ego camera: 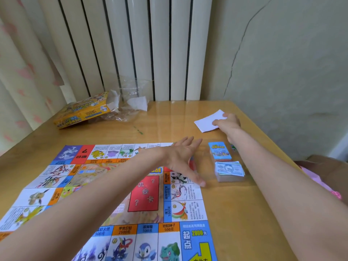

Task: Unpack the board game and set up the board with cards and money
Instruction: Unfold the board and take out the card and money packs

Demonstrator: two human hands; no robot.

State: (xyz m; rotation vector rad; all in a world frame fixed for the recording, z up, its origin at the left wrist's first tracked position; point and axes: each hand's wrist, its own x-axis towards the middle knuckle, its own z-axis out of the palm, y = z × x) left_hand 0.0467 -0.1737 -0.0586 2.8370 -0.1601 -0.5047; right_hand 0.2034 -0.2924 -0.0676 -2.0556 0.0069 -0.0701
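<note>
At the far right, right hand [228, 122]: fingers pinch a white paper slip [208, 122] low over the table [235, 204].
Left hand [181, 159]: fingers spread, holding nothing, over the board's right edge.
Done: board [105, 196] unfolded flat; card deck [219, 150] and money stack [229, 169] just right of it.
Left: probably placing cards on the board, sharing out money.
Far left: opened box [82, 112], plastic wrap [130, 102].

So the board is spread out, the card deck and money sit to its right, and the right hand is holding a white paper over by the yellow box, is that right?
Not quite. In the head view the right hand does hold the white paper, but at the table's far right, well apart from the yellow box at the far left. The board, card deck and money are as you say.
</note>
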